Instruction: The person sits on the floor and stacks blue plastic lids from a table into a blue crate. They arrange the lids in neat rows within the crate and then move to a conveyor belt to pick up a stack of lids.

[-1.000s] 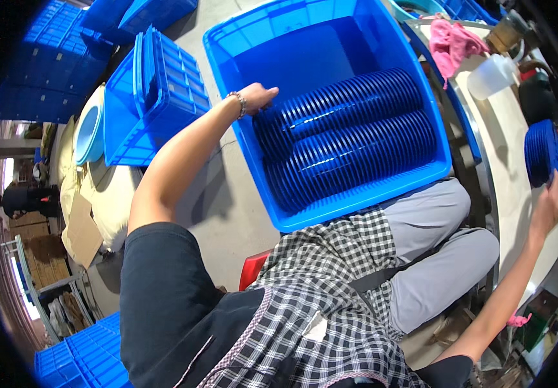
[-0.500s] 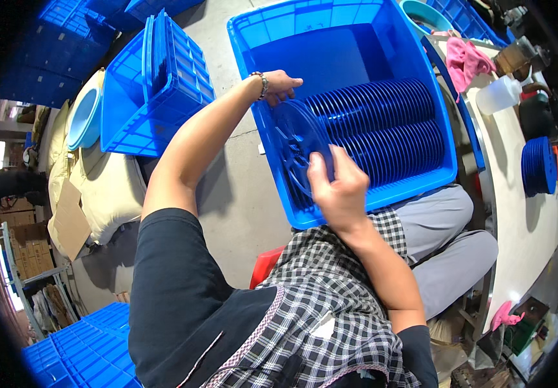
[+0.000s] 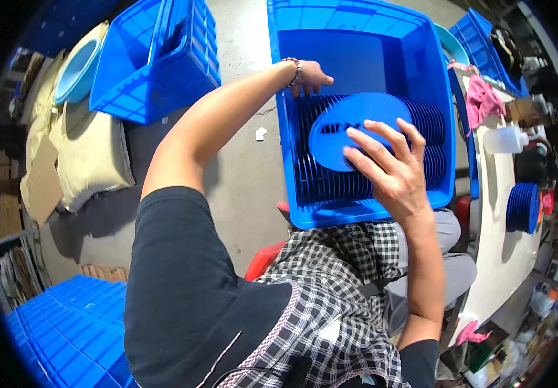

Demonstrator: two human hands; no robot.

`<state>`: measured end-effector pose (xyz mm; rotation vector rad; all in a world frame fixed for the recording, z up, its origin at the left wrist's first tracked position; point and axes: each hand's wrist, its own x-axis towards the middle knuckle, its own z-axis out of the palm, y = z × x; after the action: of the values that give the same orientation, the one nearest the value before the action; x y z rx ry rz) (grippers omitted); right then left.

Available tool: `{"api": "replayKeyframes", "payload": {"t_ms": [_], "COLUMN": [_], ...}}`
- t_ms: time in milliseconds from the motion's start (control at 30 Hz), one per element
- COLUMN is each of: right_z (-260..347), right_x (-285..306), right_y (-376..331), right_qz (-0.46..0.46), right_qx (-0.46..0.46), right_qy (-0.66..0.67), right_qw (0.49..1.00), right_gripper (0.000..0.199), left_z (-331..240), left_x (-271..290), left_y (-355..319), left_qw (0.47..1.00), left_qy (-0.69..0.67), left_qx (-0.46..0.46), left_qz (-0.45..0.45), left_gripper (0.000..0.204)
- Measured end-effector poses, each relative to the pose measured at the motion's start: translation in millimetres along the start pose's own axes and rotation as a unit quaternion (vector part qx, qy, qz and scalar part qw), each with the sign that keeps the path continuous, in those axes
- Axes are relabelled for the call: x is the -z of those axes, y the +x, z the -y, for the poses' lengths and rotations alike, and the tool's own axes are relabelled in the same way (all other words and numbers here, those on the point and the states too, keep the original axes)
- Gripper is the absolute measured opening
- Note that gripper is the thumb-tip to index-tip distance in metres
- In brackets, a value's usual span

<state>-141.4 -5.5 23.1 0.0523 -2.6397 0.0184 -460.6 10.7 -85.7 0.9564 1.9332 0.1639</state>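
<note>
Right hand: we pinch one round blue plastic disc at centre frame.
Left hand: fingers spread on upright blue discs inside large blue plastic crate.
Risk: our loose fingertip grip may drop it.

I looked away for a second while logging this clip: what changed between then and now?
The right hand came across from the white table to the big blue crate and took hold of one blue disc, now lifted flat above the rows. The left hand stayed at the far end of the disc rows.
</note>
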Motion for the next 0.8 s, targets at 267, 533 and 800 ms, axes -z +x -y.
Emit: {"api": "replayKeyframes", "payload": {"t_ms": [267, 533, 800], "right_z": [5.2, 12.7, 7.7], "right_x": [-12.6, -28.0, -30.3], "right_y": [20.7, 20.5, 11.1], "right_qz": [0.03, 0.031, 0.024], "right_qx": [0.17, 0.127, 0.125], "right_qy": [0.038, 0.04, 0.023], "right_qw": [0.984, 0.991, 0.992], "right_gripper": [0.01, 0.02, 0.019], "left_z": [3.0, 4.5, 3.4], "left_x": [-4.3, -4.5, -3.8], "left_y": [23.2, 28.8, 9.3], "left_qw": [0.999, 0.999, 0.992], "left_qy": [-0.043, -0.019, -0.128], "left_qx": [-0.006, -0.038, -0.016], "left_qz": [-0.013, -0.03, -0.002], "left_gripper": [0.083, 0.073, 0.076]}}
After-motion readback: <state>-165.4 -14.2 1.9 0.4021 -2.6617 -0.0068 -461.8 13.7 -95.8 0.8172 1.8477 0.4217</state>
